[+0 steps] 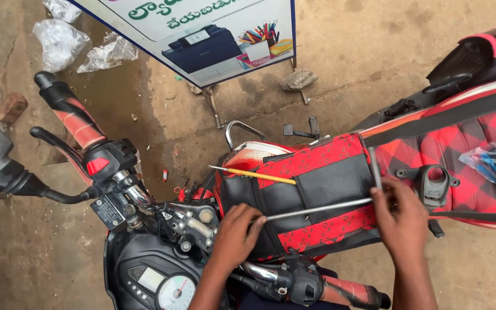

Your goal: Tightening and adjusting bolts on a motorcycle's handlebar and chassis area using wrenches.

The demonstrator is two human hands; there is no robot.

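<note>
Both hands pinch one metal rod [317, 209] over the tank cover [311, 195]: left hand [237, 235], right hand [400, 218], fingers closed.

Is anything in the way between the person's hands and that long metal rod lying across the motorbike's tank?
Nothing visible: both hands already touch the metal rod. The left hand grips one end, the right hand the other, over the red and black tank cover. A yellow stick lies apart, above it.

Single head-worn view, looking steeply down from close above a motorcycle's handlebar [81, 129] and tank cover [317, 189]; concrete ground [374, 46] fills the upper frame. No second view.
</note>
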